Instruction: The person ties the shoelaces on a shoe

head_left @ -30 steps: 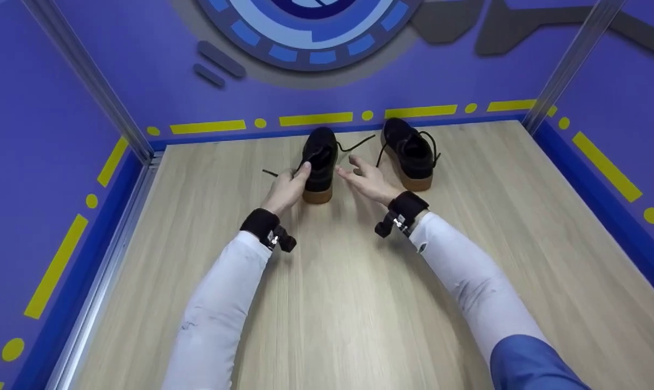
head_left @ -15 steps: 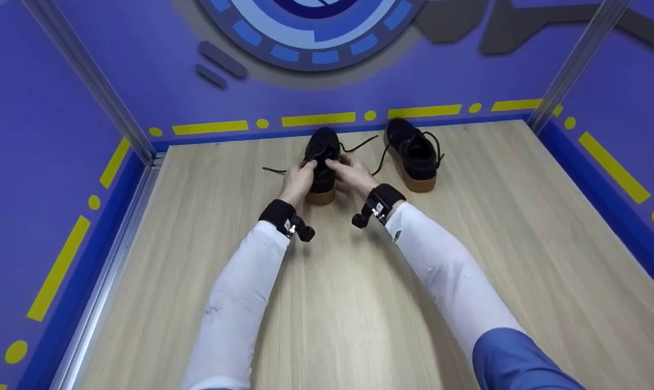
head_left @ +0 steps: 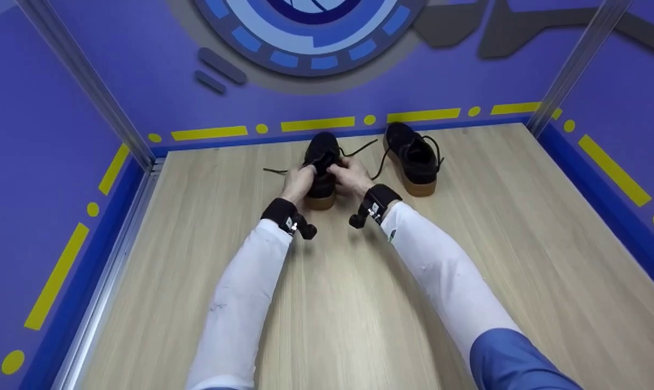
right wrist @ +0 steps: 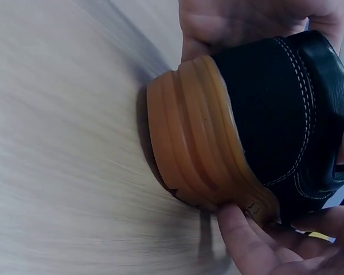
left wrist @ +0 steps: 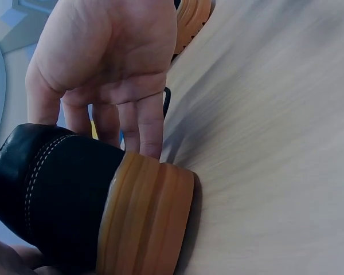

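Observation:
A black shoe [head_left: 322,145] with a tan gum sole stands toe-forward near the back wall, its laces loose. My left hand [head_left: 299,183] grips its left side, thumb at the opening. On the other side my right hand [head_left: 353,179] holds it, thumb also at the opening and fingers down along the upper. In the left wrist view the heel [left wrist: 74,189] is upright on the floor, with the right hand's fingers [left wrist: 143,123] against the far side. The right wrist view shows right-hand fingertips [right wrist: 232,220] touching the sole edge. The shoe's inside is mostly hidden.
A matching black shoe [head_left: 413,157] with loose laces stands to the right. One lace end [head_left: 275,171] of the held shoe lies out left, another lace [head_left: 362,146] right. The wood-grain floor [head_left: 327,303] is bordered by blue-purple panels [head_left: 218,108].
My right hand has come in from the right and taken hold of the shoe's right side. The left hand has shifted slightly right at the opening. Both shoes stay in place.

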`<state>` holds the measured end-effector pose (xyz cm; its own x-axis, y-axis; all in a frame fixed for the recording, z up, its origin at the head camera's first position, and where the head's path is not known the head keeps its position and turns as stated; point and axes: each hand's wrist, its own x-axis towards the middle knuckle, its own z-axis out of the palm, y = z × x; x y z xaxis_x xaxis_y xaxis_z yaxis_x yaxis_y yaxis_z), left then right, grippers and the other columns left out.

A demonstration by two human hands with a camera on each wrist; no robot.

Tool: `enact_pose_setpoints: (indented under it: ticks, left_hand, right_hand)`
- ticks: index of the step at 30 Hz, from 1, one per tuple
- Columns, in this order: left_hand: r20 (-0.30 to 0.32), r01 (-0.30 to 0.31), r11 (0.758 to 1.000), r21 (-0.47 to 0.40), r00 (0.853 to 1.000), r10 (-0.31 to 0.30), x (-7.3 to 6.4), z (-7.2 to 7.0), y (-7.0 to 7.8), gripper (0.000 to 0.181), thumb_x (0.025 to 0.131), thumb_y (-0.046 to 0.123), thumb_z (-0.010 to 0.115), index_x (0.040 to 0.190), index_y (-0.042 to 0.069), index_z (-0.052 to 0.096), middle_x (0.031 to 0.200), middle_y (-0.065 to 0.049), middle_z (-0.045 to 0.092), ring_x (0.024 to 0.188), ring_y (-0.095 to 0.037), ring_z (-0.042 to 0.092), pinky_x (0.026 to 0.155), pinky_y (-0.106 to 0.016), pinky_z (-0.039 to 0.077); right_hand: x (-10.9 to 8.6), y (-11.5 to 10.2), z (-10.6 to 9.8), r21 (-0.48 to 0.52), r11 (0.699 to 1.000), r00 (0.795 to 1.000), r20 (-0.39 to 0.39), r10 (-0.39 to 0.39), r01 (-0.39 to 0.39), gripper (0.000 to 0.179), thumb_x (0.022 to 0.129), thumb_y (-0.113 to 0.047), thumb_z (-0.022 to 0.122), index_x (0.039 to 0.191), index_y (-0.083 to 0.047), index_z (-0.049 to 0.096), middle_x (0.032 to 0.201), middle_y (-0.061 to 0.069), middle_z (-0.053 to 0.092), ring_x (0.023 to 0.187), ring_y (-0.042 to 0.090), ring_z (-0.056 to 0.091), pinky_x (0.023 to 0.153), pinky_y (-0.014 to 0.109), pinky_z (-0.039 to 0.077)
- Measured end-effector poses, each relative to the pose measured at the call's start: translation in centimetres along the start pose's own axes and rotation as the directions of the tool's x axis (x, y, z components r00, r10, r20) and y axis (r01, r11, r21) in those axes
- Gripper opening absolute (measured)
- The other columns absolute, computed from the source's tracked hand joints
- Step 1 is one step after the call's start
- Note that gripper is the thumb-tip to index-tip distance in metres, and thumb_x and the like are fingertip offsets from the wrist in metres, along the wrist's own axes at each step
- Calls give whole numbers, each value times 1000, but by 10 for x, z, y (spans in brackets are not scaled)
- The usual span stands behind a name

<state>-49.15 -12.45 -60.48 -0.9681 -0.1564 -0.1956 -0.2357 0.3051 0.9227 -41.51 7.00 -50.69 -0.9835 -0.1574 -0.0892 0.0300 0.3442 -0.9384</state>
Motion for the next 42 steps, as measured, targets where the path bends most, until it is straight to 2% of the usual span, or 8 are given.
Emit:
enact_pose_setpoints:
  ticks: [6, 13, 19, 21, 25, 31, 35, 42]
  left_hand:
    - [10, 25, 996, -84, 1000, -24, -2, 2, 2, 41, 88, 26, 71, 126, 12, 78, 141, -8, 76, 132, -24, 67, 118, -40, 53]
    - [7, 0, 998, 57, 1000, -1, -16, -1, 17, 43, 92, 33, 66, 123, 6, 78, 133, -10, 78, 124, -23, 70, 109, -37, 57]
    - [-12, 8, 993, 116, 1000, -7, -62, -8, 54, 40, 94, 33, 62, 120, 6, 77, 128, -7, 79, 124, -21, 68, 103, -33, 57]
    - [11, -13, 993, 118, 1000, 12, -81, -13, 66, 41, 96, 31, 62, 122, 3, 77, 129, -10, 79, 125, -25, 68, 105, -37, 57]
    - [67, -43, 991, 131, 997, 34, -98, -19, 76, 47, 99, 33, 63, 132, 1, 74, 138, -12, 77, 130, -26, 68, 111, -40, 57]
    - [81, -64, 978, 197, 996, 49, -83, -12, 63, 47, 97, 34, 63, 135, 8, 73, 135, -5, 77, 126, -21, 67, 100, -34, 58]
    - [122, -76, 979, 187, 991, 53, -103, -12, 73, 48, 101, 31, 64, 139, 4, 71, 142, -12, 75, 131, -27, 67, 112, -43, 57]
    - [134, -131, 975, 180, 985, 107, -125, -13, 78, 50, 98, 29, 65, 140, 2, 70, 140, -12, 76, 128, -25, 69, 108, -40, 58]
  right_hand:
    - [-1, -1, 0, -62, 998, 1000, -22, -13, 12, 48, 104, -23, 64, 146, -2, 70, 149, 21, 72, 135, 30, 66, 124, 42, 51]
    - [-5, -8, -2, -120, 993, 999, -46, -16, 10, 43, 103, -25, 63, 138, -4, 75, 142, 19, 75, 129, 29, 65, 123, 44, 50]
    - [-11, -15, -6, -188, 982, 999, -42, -29, 21, 42, 105, -28, 61, 134, -2, 76, 139, 21, 75, 125, 31, 65, 118, 45, 51]
    - [-13, -17, -8, -187, 982, 999, -36, -29, 22, 43, 106, -28, 60, 136, -3, 75, 140, 21, 75, 125, 31, 65, 116, 43, 52]
    - [-18, -22, -10, -147, 989, 1000, -19, -18, 15, 44, 106, -27, 61, 142, -4, 73, 140, 21, 74, 122, 28, 67, 108, 38, 60]
    - [-28, -25, -14, -34, 999, 999, 35, 24, -23, 43, 106, -23, 62, 143, -3, 72, 134, 22, 74, 106, 24, 74, 96, 48, 70]
    - [-36, -24, -19, -11, 999, 998, 47, 43, -42, 41, 106, -21, 61, 141, -2, 73, 131, 21, 75, 102, 20, 74, 98, 49, 70]
    - [-47, -23, -24, 5, 1000, 997, 71, 16, -16, 40, 104, -19, 61, 137, 0, 73, 126, 16, 73, 101, 18, 73, 103, 54, 68]
